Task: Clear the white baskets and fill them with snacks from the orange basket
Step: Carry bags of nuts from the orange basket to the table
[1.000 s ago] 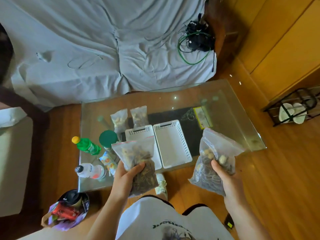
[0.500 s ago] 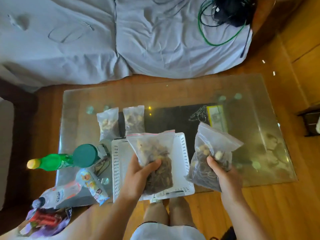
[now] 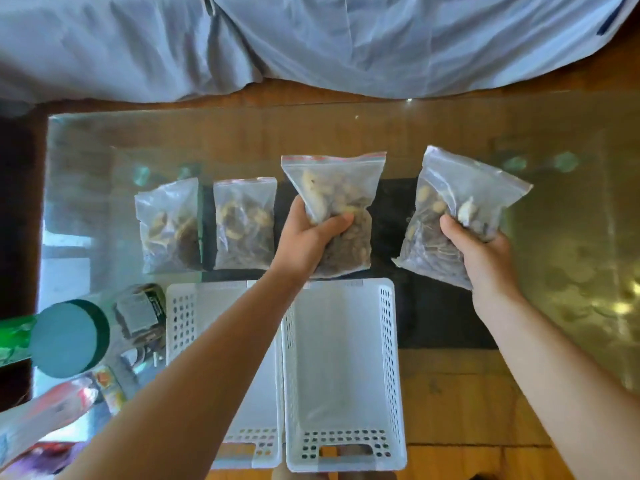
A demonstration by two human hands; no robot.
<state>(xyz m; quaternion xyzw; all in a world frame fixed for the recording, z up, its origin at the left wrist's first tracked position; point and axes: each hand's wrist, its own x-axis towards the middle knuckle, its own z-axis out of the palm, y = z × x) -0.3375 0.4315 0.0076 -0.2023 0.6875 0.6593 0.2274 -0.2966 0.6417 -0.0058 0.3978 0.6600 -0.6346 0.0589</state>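
Two empty white perforated baskets stand side by side at the near edge of the glass table, the left basket partly hidden by my forearm, the right basket fully in sight. My left hand grips a clear zip bag of mixed nuts just beyond the right basket. A second zip bag of nuts is held by my right hand further right, above the table. Two more nut bags lie flat on the glass, one at the left and one beside it. No orange basket is visible.
At the left stand a teal-lidded jar, a green bottle and small snack packets. A clear container sits beside the left basket. A grey sheet-covered sofa lies beyond the glass table.
My view has moved forward and down over the table. Both hands have carried their bags forward past the baskets, lower towards the glass beside the two lying bags.
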